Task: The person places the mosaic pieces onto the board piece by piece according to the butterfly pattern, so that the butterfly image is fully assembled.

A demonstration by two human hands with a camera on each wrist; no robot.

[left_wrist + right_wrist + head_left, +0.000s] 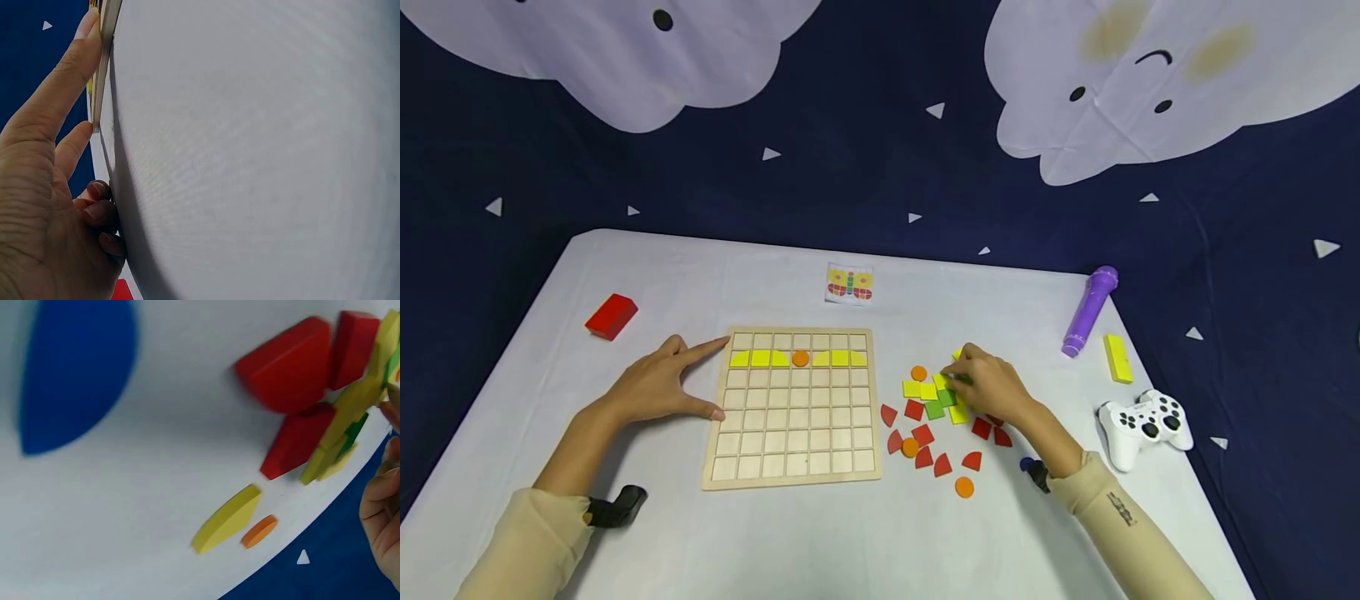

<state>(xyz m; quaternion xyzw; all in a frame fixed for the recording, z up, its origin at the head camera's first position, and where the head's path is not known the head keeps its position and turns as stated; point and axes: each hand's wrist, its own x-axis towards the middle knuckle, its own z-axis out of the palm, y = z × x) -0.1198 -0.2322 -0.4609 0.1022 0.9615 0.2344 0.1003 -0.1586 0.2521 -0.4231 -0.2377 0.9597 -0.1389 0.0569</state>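
A wooden grid board (pixel 788 439) lies mid-table. One row of it holds yellow pieces (pixel 760 358) and an orange disc (pixel 801 358). My left hand (pixel 651 382) is at the board's left side, thumb and index finger spread straight with their tips on the edge; in the left wrist view the other fingers (pixel 100 214) are curled in. My right hand (pixel 992 383) reaches down into loose pieces, its bent fingertips among yellow squares (pixel 912 389) and green squares (pixel 935 409). I cannot tell whether it pinches one.
Red quarter-circles (pixel 942 465), red squares (pixel 922 434) and orange discs (pixel 965 487) lie loose right of the board. Behind it is a butterfly picture card (pixel 849 284). A red block (pixel 612 317) sits left; a purple microphone (pixel 1090 311), yellow block (pixel 1117 358) and white game controller (pixel 1146 427) lie right.
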